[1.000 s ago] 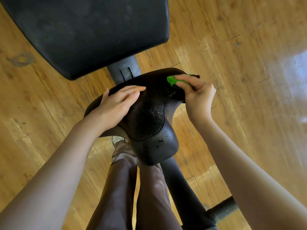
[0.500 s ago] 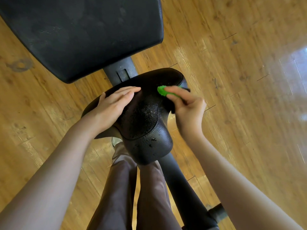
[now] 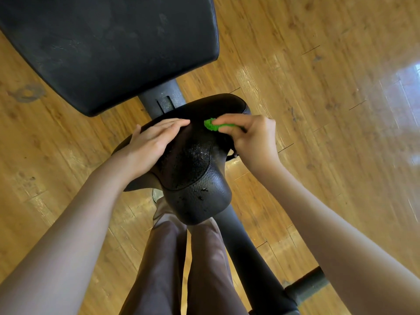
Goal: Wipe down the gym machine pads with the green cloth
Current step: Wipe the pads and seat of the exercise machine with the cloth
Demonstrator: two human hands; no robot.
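A black saddle-shaped seat pad [image 3: 193,178] sits in the middle of the view, wet with droplets on its textured top. My left hand [image 3: 150,144] lies flat on the pad's left wing, fingers together and holding nothing. My right hand [image 3: 252,137] pinches the green cloth [image 3: 212,125] and presses it on the pad's upper right part. Most of the cloth is hidden under my fingers. A large flat black back pad [image 3: 109,46] fills the upper left.
A dark metal frame post [image 3: 162,101] joins the two pads, and a thick black tube [image 3: 252,264] runs down to a crossbar [image 3: 306,285] at lower right. My legs in brown trousers [image 3: 181,269] stand below the seat. Wooden floor [image 3: 329,87] lies all around.
My right hand has slid the green cloth from the seat pad's far right edge leftward toward its middle. My left hand has stayed flat on the left wing.
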